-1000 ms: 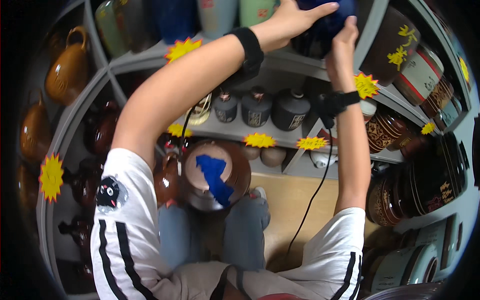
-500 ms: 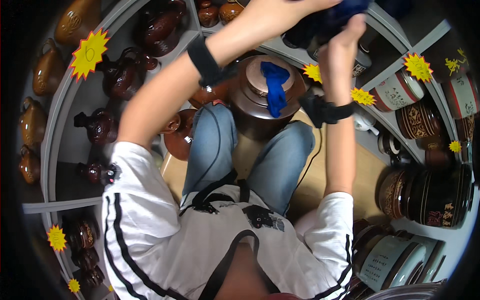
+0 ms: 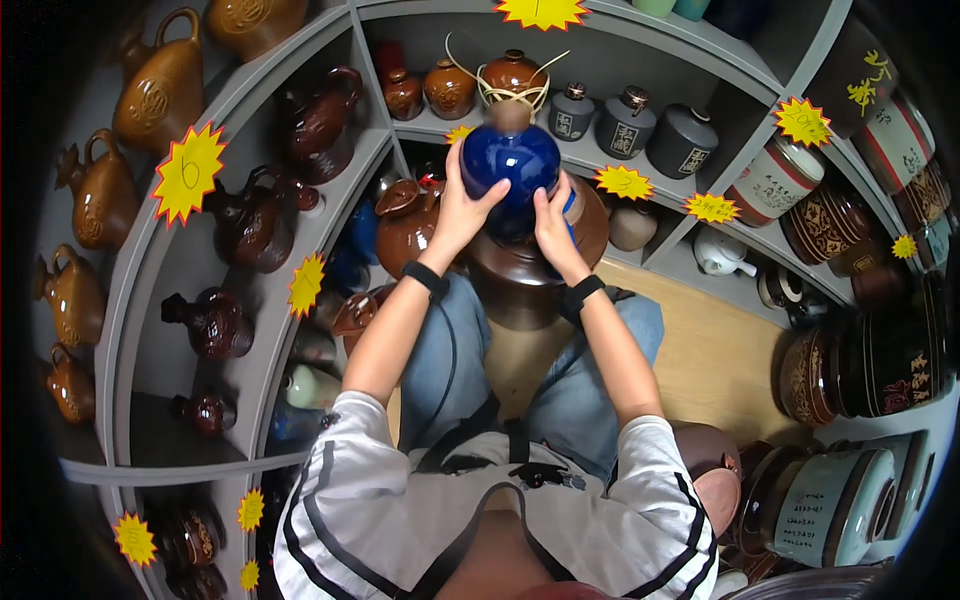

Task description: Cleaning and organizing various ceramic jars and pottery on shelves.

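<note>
A glossy dark-blue bottle (image 3: 515,165), round-bodied with a blurred brownish top, is held up in front of me between both hands. My left hand (image 3: 470,208) is closed round its left side, the thumb lying on the front. On the other side my right hand (image 3: 557,225) grips it, thumb pointing up along the surface. Beneath the bottle stands a large dark-brown lidded jar (image 3: 515,285) between my knees, its lid mostly covered. Only a small scrap of blue shows by my right hand, and I cannot tell whether it is the cloth.
Ahead, a grey shelf holds small brown jars (image 3: 449,88) and dark-grey canisters (image 3: 625,122). Brown jugs (image 3: 250,220) line the left shelves. Beside the big jar sits a brown pot (image 3: 405,225). Large black (image 3: 890,345) and pale-green jars (image 3: 830,505) stand at right. Yellow star tags (image 3: 190,175) hang on shelf edges.
Both hands have come down and left from the upper right with the dark-blue thing, now plainly a bottle over the big jar. The view has shifted, showing more of the far shelf.
</note>
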`<state>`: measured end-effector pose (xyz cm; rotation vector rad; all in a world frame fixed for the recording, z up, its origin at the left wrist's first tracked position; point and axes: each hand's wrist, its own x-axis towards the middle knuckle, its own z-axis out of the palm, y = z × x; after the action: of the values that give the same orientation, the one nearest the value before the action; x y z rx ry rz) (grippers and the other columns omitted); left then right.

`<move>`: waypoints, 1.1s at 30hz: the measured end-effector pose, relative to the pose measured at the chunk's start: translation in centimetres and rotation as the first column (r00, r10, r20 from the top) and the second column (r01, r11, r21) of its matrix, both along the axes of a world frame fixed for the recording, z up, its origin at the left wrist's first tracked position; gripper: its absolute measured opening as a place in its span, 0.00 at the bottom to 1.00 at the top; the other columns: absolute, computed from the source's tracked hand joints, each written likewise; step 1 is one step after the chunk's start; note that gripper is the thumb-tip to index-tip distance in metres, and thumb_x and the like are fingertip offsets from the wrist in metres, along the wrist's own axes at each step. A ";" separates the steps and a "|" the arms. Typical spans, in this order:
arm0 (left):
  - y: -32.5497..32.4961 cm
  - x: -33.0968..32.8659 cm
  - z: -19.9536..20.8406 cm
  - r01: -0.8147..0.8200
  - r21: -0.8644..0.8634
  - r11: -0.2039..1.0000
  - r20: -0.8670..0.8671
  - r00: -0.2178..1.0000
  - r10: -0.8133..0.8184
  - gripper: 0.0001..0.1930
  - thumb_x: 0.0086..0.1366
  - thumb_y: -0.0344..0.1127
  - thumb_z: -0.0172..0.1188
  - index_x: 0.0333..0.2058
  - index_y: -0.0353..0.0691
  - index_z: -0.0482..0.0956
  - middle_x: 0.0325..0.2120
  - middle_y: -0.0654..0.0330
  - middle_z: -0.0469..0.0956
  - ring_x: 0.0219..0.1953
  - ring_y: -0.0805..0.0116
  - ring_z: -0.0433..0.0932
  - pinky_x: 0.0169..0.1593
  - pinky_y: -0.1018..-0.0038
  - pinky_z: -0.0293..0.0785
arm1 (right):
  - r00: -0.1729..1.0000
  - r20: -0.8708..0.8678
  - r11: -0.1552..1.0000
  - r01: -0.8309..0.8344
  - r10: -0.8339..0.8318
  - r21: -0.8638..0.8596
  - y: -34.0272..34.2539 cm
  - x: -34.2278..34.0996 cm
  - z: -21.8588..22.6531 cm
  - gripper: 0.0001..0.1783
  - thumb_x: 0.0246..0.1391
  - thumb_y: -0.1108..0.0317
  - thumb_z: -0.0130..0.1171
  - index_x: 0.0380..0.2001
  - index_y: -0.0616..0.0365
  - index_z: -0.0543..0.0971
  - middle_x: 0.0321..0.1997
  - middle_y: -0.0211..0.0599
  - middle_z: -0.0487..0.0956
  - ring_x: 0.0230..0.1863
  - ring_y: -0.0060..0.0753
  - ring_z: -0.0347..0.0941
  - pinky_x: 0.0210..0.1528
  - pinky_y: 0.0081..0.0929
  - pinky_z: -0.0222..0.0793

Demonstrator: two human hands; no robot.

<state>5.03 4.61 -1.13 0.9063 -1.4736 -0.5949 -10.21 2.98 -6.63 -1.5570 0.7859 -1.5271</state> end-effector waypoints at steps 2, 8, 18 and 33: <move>0.0 0.8 -2.0 -0.035 0.016 0.999 -0.001 0.999 0.035 0.49 0.51 0.41 0.70 0.64 0.38 0.45 0.59 0.46 0.58 0.60 0.57 0.61 0.63 0.65 0.57 | 0.998 -0.017 0.997 -0.052 0.053 0.056 1.3 0.2 0.2 0.39 0.64 0.60 0.46 0.64 0.63 0.35 0.68 0.51 0.44 0.70 0.42 0.40 0.70 0.35 0.33; -1.7 0.6 -2.2 0.029 -0.006 1.000 -0.024 0.999 -0.030 0.52 0.49 0.45 0.71 0.65 0.39 0.44 0.60 0.47 0.56 0.61 0.57 0.59 0.63 0.65 0.56 | 1.000 0.002 0.998 -0.029 0.029 0.059 0.0 -0.3 0.2 0.43 0.61 0.61 0.49 0.64 0.64 0.34 0.68 0.52 0.42 0.70 0.43 0.37 0.70 0.36 0.30; -3.8 -0.6 -2.8 0.096 -0.002 0.995 -0.068 0.993 -0.096 0.55 0.49 0.44 0.72 0.65 0.38 0.40 0.62 0.48 0.51 0.63 0.58 0.55 0.65 0.64 0.52 | 0.999 -0.014 0.998 0.042 -0.042 -0.048 -2.0 -1.5 -0.4 0.43 0.58 0.64 0.53 0.65 0.64 0.37 0.67 0.54 0.46 0.69 0.44 0.44 0.69 0.36 0.38; -2.3 0.1 2.3 0.015 0.045 0.999 0.170 0.985 -0.023 0.44 0.53 0.36 0.68 0.63 0.38 0.49 0.60 0.47 0.56 0.58 0.57 0.64 0.59 0.65 0.64 | 0.582 -0.694 0.905 0.311 -0.424 -0.291 -1.4 -5.9 -1.9 0.33 0.39 0.64 0.63 0.54 0.48 0.71 0.58 0.46 0.68 0.59 0.55 0.59 0.58 0.46 0.60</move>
<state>5.15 2.28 1.19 0.9986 -1.6298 -0.5766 -16.15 1.53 -8.49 -2.2839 1.5870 -1.1765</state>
